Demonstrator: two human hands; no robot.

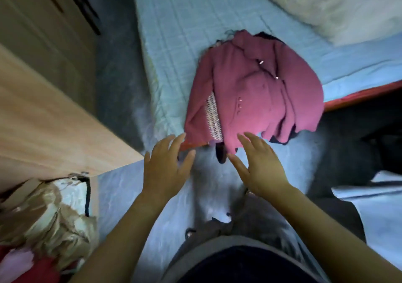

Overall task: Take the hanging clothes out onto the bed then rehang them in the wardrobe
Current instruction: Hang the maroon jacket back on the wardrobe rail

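Observation:
A magenta jacket (256, 91) lies spread on the light-blue bed (180, 30), on top of other garments; a patterned fabric (214, 117) and dark cloth (220, 154) peek out at its lower edge. My left hand (167, 167) hovers with fingers spread just below the jacket's left hem. My right hand (258, 165) is also spread, fingertips at the jacket's bottom edge. Neither hand holds anything. No hanger hook is plainly visible.
A wooden wardrobe panel (50, 126) stands at the left, with bundled beige and red fabrics (43, 224) below it. A white pillow (339, 6) lies at the bed's far right. The bed's red frame edge (359, 97) shows at the right, dark floor beneath.

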